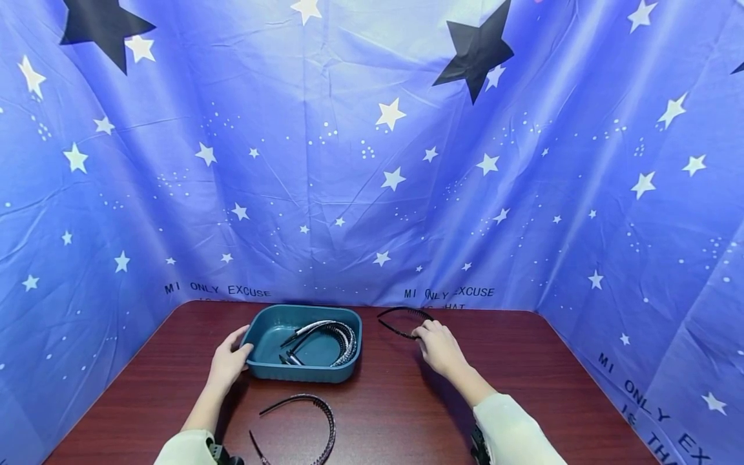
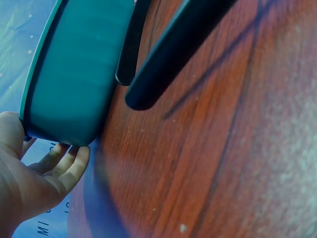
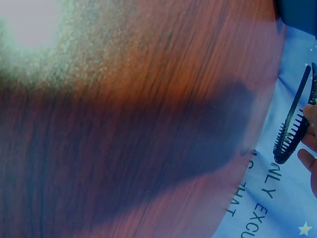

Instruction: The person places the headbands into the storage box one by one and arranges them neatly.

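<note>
My left hand [image 1: 228, 363] grips the left end of a teal plastic basin [image 1: 299, 373], thumb by the rim. In the left wrist view its fingers [image 2: 74, 171] curl against the basin's outer side. Several headbands [image 1: 349, 342], black and silvery, lie nested in the right part of the basin. My right hand [image 1: 440, 347] pinches a black toothed headband [image 1: 401, 309] above the table, right of the basin. In the right wrist view this headband [image 3: 285, 148] shows its comb teeth, while the hand [image 3: 311, 134] is partly cut off. Another dark toothed headband [image 1: 332, 423] lies in front of the basin.
The reddish-brown wooden table [image 1: 407, 413] carries everything. A blue star-printed cloth [image 1: 349, 194] hangs behind the table and along both sides, close to its back edge.
</note>
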`<state>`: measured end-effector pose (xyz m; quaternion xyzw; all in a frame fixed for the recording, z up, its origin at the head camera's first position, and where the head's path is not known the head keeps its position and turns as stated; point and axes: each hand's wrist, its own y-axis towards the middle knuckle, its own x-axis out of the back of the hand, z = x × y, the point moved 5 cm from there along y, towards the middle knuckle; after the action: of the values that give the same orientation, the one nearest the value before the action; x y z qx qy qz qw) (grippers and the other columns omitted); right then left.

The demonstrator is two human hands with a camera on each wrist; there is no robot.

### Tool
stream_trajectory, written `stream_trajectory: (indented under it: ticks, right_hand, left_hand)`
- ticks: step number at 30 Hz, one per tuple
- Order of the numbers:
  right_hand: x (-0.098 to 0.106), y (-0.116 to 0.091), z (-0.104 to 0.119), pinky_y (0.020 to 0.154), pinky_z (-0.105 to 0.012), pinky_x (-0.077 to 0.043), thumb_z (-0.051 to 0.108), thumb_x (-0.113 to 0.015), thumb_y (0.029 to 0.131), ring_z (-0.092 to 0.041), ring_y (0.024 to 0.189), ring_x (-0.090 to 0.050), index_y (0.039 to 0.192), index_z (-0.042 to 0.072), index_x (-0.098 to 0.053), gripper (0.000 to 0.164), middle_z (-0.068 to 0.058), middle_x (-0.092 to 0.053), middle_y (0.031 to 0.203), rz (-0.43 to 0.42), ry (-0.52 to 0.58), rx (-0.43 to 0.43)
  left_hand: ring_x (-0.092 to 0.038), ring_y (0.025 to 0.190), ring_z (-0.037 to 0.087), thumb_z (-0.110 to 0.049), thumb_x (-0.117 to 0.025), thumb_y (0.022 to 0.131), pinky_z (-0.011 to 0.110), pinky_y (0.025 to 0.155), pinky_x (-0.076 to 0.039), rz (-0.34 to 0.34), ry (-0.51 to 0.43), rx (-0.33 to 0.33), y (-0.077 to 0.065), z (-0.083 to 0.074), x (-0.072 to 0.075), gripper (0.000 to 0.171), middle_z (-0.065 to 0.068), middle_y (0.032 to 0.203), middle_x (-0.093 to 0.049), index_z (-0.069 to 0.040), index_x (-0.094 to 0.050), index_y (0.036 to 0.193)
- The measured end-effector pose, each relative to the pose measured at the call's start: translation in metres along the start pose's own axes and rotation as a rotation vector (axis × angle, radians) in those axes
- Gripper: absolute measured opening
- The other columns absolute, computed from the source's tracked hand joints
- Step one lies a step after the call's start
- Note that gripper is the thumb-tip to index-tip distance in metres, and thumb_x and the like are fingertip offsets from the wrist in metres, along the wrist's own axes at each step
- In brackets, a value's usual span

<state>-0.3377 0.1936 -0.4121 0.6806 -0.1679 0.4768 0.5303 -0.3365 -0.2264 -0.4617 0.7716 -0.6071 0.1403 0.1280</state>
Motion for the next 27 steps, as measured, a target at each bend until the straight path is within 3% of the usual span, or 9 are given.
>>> stream_trajectory:
  ticks: [27]
  right_hand:
    - [0.02, 0.006, 0.019, 0.066, -0.033, -0.043, 0.007, -0.073, 0.075, -0.018, 0.076, -0.053, 0.082, 0.014, -0.068, 0.011, 0.003, -0.058, 0.08, -0.123, -0.027, 0.173]
  left_hand:
    - [-0.058, 0.084, 0.024, -0.011, -0.046, 0.093, 0.025, 0.061, -0.05, -0.008, 0.01, -0.003, 0.0, 0.0, 0.0, 0.05, 0.03, 0.127, -0.046, -0.005, -0.038, 0.141]
